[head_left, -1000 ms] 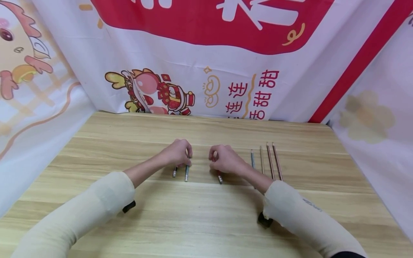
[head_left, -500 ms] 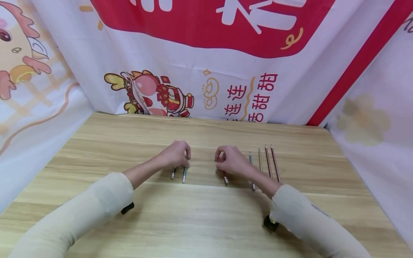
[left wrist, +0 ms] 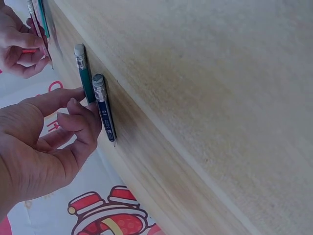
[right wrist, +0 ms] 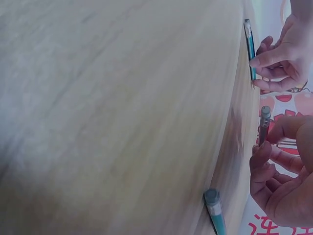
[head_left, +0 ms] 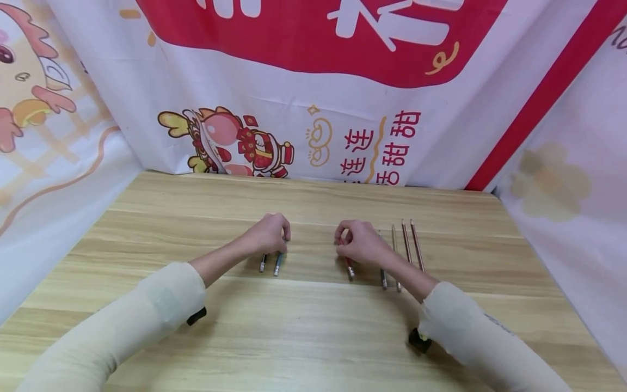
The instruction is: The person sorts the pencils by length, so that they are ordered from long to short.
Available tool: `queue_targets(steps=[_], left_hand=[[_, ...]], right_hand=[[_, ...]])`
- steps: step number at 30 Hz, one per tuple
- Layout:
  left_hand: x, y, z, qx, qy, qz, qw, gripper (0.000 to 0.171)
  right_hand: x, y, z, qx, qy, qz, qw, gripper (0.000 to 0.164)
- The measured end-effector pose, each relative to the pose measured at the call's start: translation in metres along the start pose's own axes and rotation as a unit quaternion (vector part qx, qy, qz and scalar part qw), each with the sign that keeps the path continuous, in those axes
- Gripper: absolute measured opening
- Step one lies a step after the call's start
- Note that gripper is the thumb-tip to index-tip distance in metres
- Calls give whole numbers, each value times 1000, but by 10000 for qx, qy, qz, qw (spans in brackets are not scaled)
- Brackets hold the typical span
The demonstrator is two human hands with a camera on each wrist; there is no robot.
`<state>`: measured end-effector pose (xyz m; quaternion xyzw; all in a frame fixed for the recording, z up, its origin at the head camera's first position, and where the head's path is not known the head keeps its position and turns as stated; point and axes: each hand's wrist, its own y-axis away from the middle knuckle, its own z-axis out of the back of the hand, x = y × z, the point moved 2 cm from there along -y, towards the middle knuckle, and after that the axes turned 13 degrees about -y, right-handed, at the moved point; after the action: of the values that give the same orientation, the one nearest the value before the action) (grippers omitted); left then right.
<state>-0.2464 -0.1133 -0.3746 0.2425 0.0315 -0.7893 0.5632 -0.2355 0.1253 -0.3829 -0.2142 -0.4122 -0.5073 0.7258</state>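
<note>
My left hand pinches a teal pencil between thumb and fingers, its eraser end toward me. Right beside it lies a dark navy pencil with printed lettering, its eraser end also facing me. My right hand pinches a red pencil, slightly slanted, with the eraser end nearest me; in the right wrist view the fingers hide most of its shaft. Just right of that hand is another teal pencil, partly covered by the forearm in the head view.
Further right on the wooden table lie a tan pencil and two reddish-brown pencils, roughly parallel, tips away from me. A printed white and red cloth hangs along the table's back edge and both sides.
My right hand has shifted right with the red pencil, toward the row of pencils. The left hand stays nearly in place, while the teal pencil's eraser end has swung slightly left toward the navy one.
</note>
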Motion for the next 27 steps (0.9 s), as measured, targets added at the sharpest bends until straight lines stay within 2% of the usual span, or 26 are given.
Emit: queue_targets(steps=[19, 27], left_hand=[[-1, -1, 0, 112, -94, 132, 9998, 16], [2, -2, 3, -210, -176, 48, 9996, 16]], right_hand=[[-9, 4, 10, -100, -53, -118, 9999, 18], [-8, 5, 12, -152, -46, -164, 9997, 18]])
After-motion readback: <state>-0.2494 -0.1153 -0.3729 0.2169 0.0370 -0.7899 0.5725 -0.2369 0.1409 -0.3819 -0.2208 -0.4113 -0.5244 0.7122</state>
